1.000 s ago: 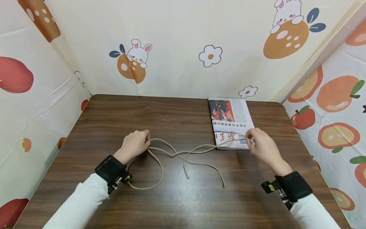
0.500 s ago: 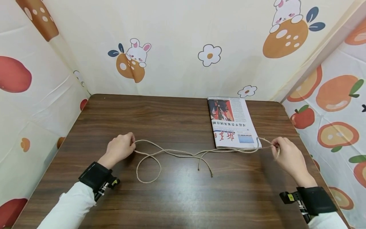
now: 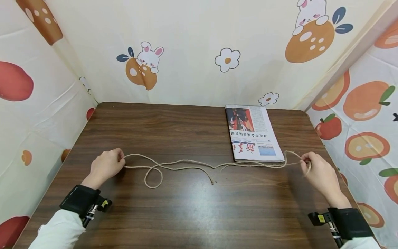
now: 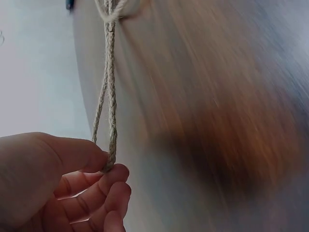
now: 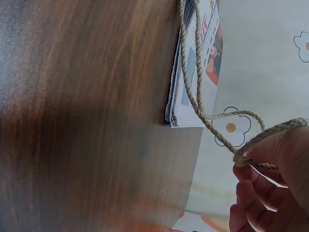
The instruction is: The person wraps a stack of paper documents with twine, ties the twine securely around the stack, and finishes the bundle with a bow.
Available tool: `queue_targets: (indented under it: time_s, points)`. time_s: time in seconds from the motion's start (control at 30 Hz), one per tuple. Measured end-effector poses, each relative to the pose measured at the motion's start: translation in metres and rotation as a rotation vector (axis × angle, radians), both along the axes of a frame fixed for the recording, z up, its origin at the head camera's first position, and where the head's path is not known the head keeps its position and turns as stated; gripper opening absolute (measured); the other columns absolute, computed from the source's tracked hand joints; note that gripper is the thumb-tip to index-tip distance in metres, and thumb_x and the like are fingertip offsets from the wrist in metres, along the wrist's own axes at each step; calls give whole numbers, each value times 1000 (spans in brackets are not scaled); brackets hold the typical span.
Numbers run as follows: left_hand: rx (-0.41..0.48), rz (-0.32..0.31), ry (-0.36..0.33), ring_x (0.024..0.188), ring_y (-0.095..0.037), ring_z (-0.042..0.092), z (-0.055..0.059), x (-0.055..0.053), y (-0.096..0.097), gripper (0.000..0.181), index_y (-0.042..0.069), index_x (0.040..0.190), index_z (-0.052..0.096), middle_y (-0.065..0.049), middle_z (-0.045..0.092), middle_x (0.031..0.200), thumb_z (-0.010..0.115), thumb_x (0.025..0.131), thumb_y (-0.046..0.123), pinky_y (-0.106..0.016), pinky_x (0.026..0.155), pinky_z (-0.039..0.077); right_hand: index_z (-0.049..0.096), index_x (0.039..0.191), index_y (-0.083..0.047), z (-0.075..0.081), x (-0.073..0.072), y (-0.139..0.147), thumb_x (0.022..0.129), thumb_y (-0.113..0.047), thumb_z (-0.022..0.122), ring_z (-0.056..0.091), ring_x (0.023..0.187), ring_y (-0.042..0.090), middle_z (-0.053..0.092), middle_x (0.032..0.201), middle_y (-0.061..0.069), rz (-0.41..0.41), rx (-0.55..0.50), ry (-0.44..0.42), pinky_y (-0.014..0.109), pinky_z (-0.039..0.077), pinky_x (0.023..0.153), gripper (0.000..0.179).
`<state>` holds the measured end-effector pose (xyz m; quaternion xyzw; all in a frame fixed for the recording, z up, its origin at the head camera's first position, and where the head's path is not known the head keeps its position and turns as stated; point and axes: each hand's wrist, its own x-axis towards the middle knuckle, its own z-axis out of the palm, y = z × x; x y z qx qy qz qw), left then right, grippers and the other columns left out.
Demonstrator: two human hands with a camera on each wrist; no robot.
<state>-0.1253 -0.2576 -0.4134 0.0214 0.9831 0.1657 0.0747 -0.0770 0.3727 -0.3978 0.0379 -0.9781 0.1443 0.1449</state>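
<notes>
A thin beige braided rope (image 3: 186, 161) stretches across the table between both hands. My left hand (image 3: 107, 165) pinches a doubled part of it between thumb and fingers; in the left wrist view two rope strands (image 4: 112, 87) run up from that pinch. A small loop (image 3: 153, 187) hangs near the left side, and one free end (image 3: 212, 182) points toward the front. My right hand (image 3: 318, 174) pinches the rope at the right, beyond the newspaper's front corner. In the right wrist view, a bent strand (image 5: 275, 129) passes over the thumb.
A folded newspaper (image 3: 252, 135) lies at the back right of the brown wooden table (image 3: 174, 221), its front edge behind the rope. Printed cloth walls (image 3: 186, 76) stand behind and on both sides.
Both hands have moved apart, the left hand to the left and the right hand to the right. The rope has straightened, its left loop has shrunk, and the newspaper has stayed put.
</notes>
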Motion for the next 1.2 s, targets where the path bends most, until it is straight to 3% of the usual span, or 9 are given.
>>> queue_targets:
  time_s: [0.37, 0.53, 0.63, 0.77, 0.9, 1.0, 1.2]
  points:
    - [-22, 88, -69, 52, -20, 46, -3, 11, -44, 16, 2, 91, 55, -7, 52, 65, 52, 87, 16, -33, 43, 33, 57, 89, 2, -9, 6, 9, 81, -2, 61, 53, 60, 26, 57, 78, 18, -32, -11, -65, 37, 38, 47, 10]
    - [-29, 115, -102, 55, -22, 48, -2, 13, -52, 19, 1, 93, 55, -11, 55, 70, 54, 87, 18, -34, 44, 35, 58, 87, -2, -17, 10, 12, 82, -3, 60, 52, 61, 22, 57, 76, 12, -2, -22, -79, 33, 37, 48, 6]
    - [-35, 105, -59, 57, -22, 50, -3, 12, -47, 20, 0, 93, 56, -13, 57, 74, 57, 86, 19, -34, 45, 36, 58, 88, -1, -21, 11, 12, 81, -2, 61, 53, 63, 23, 57, 78, 13, 19, -20, -110, 34, 39, 49, 8]
    - [-46, 64, 81, 58, -23, 51, -1, 11, -36, 20, -1, 91, 58, -16, 58, 78, 62, 83, 17, -34, 45, 37, 58, 94, 2, -22, 12, 12, 75, 4, 61, 51, 62, 22, 56, 79, 15, 61, 27, -140, 33, 37, 50, 19]
    - [-44, -7, 209, 57, -21, 51, 6, 12, -17, 17, 0, 89, 60, -15, 58, 78, 64, 81, 14, -35, 44, 38, 57, 99, 4, -15, 16, 14, 71, 9, 61, 50, 60, 25, 56, 79, 19, 91, 91, -118, 32, 34, 49, 29]
    - [-42, -61, 248, 59, -21, 51, 13, 13, 0, 15, 2, 89, 61, -11, 57, 76, 65, 80, 13, -35, 46, 39, 58, 95, 5, -8, 17, 16, 68, 11, 64, 52, 58, 30, 56, 76, 21, 105, 125, -56, 33, 35, 46, 28]
    - [-55, -166, 257, 67, -23, 55, 19, 15, 32, 13, 5, 88, 62, -8, 58, 79, 67, 79, 14, -36, 50, 42, 59, 91, 3, 1, 17, 23, 67, 9, 64, 51, 55, 28, 56, 72, 18, 108, 165, 42, 32, 36, 44, 24]
